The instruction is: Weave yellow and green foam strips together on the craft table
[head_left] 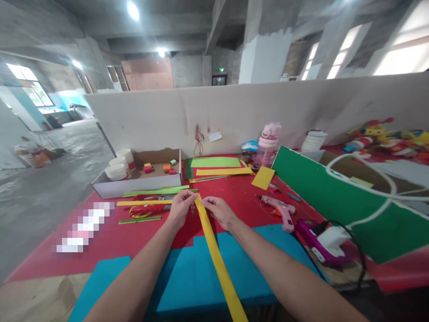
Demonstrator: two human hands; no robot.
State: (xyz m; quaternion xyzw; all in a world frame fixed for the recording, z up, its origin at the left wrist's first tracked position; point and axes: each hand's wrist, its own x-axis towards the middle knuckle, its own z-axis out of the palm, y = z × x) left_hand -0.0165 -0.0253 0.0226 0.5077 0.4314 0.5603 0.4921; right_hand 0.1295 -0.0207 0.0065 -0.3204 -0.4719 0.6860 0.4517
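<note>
- Head view: the yellow strip [216, 257] stands at the middle of the counter [103, 228], its far end up between the two hands and its length running down toward the person, over the blue sheet [181, 273] and out of the bottom of the picture.
- The left hand [183, 206] is clamped on the far end, thumb and fingers together; the right hand [217, 211] pinches it just beside, close to the same end. A slip of either fingertip hold would probably let that end twist or spring out of line.
- The narrow pinch leaves most of the length unsupported by the hands. A tug or a snag on the near side, whose end is out of view, could crease it or drag it askew.
- To the right lies the pink glue gun [279, 209], its small light lit and its nozzle pointing left. If it is hot, a careless sweep of the right hand might bring a burn, or leave glue on the yellow card [263, 177] near the nozzle.
- The purple power strip [307, 228], with a white plug [335, 237] and a looping black cord [364, 261], sits near the right forearm; an elbow catching the cord could pull things about.
- On the left, a loose yellow strip [145, 203] lies by a red-handled tool [152, 210]; a dropping left wrist could knock both.
</note>
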